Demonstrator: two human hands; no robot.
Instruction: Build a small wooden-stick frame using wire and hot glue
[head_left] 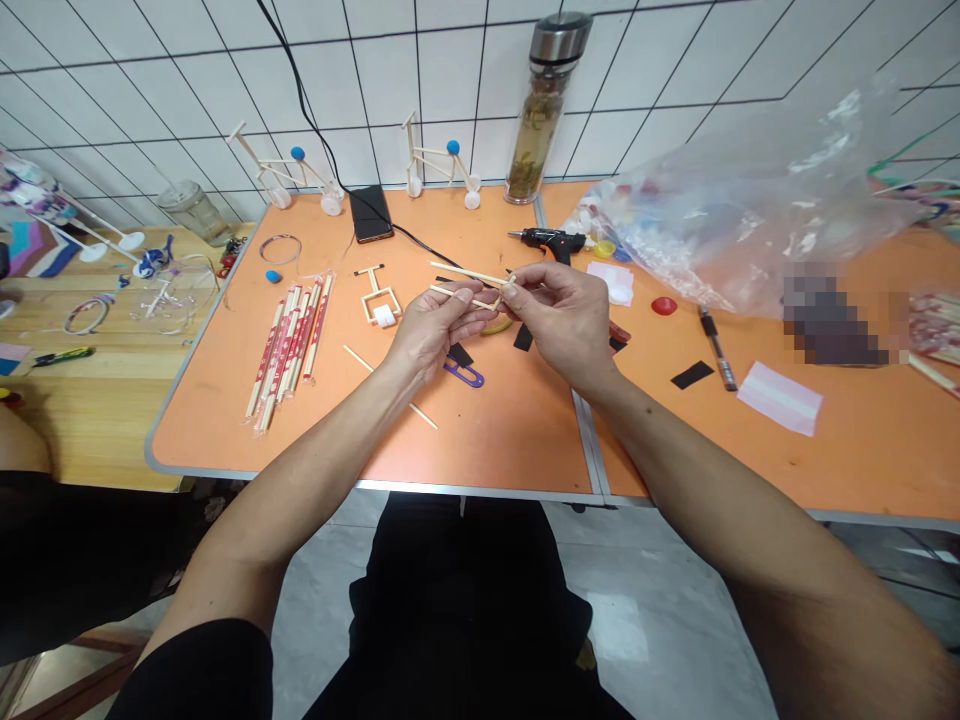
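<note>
Above an orange folding table [480,430], the left hand [435,328] is closed in a pinch around two thin wooden sticks [465,272], which fan out side by side to the left of the fingertips. The right hand [559,318] is also closed, its thumb and forefinger gripping the sticks' meeting point, a small pale join held in the air just above the tabletop. The fingers hide much of this join, so whether it is glued or bound cannot be told. Just below the hands lie black felt scraps [523,337] and a purple clip [463,375], with a loose stick [390,385] under the left wrist. A small stick frame [377,297] and a bundle of paper-wrapped chopsticks [289,350] sit to the left, while a hot glue gun [551,243] rests just beyond the right hand. The main risk seems to lie at the join: with so little contact between such slender sticks, a slight easing or twist of either pinch could let them slide apart or knock them out of line. Squeezing too hard could instead crack the thin wood. If the glue gun's nozzle is hot, a careless reach forward could also bring the right hand's knuckles against it, or nudge the gun across the table.
</note>
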